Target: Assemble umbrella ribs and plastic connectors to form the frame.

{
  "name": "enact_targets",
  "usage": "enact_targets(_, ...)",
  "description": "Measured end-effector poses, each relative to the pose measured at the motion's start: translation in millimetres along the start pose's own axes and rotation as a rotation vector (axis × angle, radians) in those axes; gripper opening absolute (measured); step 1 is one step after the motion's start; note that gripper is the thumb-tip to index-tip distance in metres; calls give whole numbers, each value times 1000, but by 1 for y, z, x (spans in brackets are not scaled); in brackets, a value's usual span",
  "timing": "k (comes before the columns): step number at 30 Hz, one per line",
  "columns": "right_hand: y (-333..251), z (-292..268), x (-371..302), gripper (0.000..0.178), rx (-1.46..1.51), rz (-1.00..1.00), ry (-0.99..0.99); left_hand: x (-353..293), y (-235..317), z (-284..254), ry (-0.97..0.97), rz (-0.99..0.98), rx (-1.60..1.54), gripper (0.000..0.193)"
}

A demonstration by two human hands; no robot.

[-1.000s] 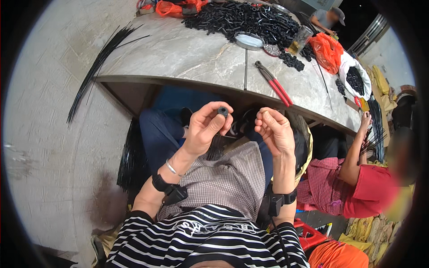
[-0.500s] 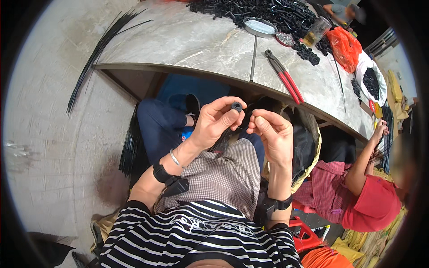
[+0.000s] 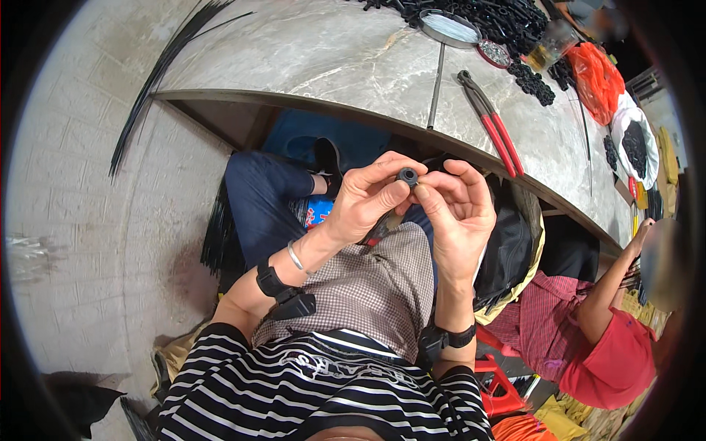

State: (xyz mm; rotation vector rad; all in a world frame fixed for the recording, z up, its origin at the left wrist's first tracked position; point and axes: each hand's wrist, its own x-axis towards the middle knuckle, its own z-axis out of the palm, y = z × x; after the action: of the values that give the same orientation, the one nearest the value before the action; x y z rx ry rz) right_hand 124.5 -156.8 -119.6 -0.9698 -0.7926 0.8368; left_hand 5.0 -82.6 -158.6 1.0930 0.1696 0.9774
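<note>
Head view: one black fitting [image 3: 407, 176], short and round, with a hole in its end; location, above the lap and short of the bench [image 3: 294, 62], in the left hand [image 3: 371, 197]. Left fingers clamped on it, thumb below, forefinger above. Fitting's axis roughly toward the camera, hole uppermost; its far end hidden. Right hand [image 3: 460, 213]: thumb and forefinger brought close together at the fitting's right side, the fitting lying just left of their tips; whether they touch it, or pinch something small, cannot be told. Left hand nearer, being the holder. Pose: left forearm slanting up and rightward, wrist with bangle [image 3: 296, 255]; right forearm nearly upright, remaining fingers bent and fanned. Beyond, on the bench: pincers [image 3: 487, 121], red-handled; dish [image 3: 450, 29], round; heap [image 3: 504, 29] of black parts; red bag [image 3: 594, 82]. At right: one co-worker [image 3: 614, 356], red shirt.
</note>
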Motion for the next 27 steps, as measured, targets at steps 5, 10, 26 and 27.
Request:
enact_targets(5,-3,1,-5,39,17,-1,-16,-4,4,3,-7,-11,5,33)
enact_targets(10,-8,4,-9,37,-13,-11,-9,-6,5,6,-11,16,-9,29)
enact_targets(26,0,10,17,21,111,35,97,23,-2,-4,83,-6,209,28)
enact_targets(27,-5,7,18,22,-62,-36,145,30,-5,0,53,-21,231,28)
